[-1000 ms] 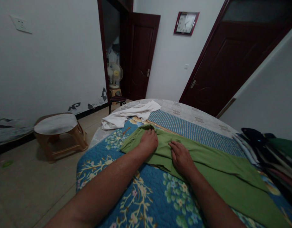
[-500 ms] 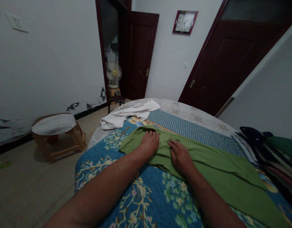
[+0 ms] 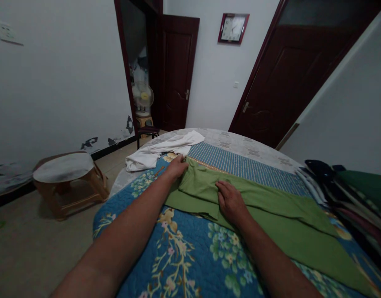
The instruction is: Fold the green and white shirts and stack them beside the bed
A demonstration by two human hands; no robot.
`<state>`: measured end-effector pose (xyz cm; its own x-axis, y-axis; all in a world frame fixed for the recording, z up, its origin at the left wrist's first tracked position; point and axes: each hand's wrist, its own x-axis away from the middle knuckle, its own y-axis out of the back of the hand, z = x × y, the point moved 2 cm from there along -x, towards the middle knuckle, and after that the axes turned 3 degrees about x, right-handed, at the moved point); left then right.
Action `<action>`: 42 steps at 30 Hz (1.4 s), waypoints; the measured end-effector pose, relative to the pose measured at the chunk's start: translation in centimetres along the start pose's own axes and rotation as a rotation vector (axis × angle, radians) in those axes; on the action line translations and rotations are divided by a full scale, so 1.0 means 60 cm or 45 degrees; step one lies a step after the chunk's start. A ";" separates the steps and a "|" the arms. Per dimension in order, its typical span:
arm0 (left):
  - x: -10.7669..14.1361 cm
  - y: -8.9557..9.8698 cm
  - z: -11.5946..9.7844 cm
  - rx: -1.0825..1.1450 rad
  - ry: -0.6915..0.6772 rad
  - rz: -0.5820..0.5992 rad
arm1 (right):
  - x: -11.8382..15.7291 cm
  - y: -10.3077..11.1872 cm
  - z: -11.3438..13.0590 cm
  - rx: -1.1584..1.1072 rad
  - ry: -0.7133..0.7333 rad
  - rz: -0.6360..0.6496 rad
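Note:
A pair of green trousers (image 3: 280,223), folded lengthwise, stretches from the middle of the table toward the lower right. Its left end is doubled over in layers. My left hand (image 3: 178,166) is closed in a pinch on the far corner of that left end. Resting on the cloth a short way to the right is my right hand (image 3: 232,202), fingers stretched out and pressing lightly on the fabric. Beneath lies a blue quilted cover (image 3: 140,265) with a flower pattern and a striped far part.
A crumpled white cloth (image 3: 159,152) lies beyond my left hand. Folded clothes (image 3: 358,198) are stacked at the right. A plastic stool (image 3: 66,169) stands on the floor at left. The round table's far edge (image 3: 240,138) faces two dark red doors (image 3: 179,70).
My left hand has moved away and left from the top of the trousers to their far corner, pinching it. The left end looks folded inward. My right hand stays on the cloth.

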<state>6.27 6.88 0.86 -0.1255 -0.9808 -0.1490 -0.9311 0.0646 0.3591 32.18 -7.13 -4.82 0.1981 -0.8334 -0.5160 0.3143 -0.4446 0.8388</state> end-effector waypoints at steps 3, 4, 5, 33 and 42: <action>-0.014 0.008 0.007 -0.009 0.040 -0.076 | -0.001 0.002 0.003 -0.001 0.007 -0.002; -0.016 0.007 0.009 -0.033 0.038 -0.115 | -0.001 0.003 0.005 0.001 0.007 -0.005; -0.017 0.005 0.010 -0.076 0.021 -0.146 | -0.002 0.004 0.006 0.003 0.007 -0.009; 0.005 -0.025 -0.019 -0.925 -0.380 -0.187 | -0.016 0.003 -0.019 -0.099 -0.361 -0.270; 0.054 -0.037 -0.028 -1.211 -0.178 0.086 | -0.012 0.024 -0.022 0.039 -0.578 -0.175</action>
<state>8.49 3.27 1.14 -0.2653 -0.9458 -0.1870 -0.2609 -0.1163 0.9583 33.69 -6.73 -3.46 -0.2713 -0.8223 -0.5002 0.2800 -0.5646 0.7764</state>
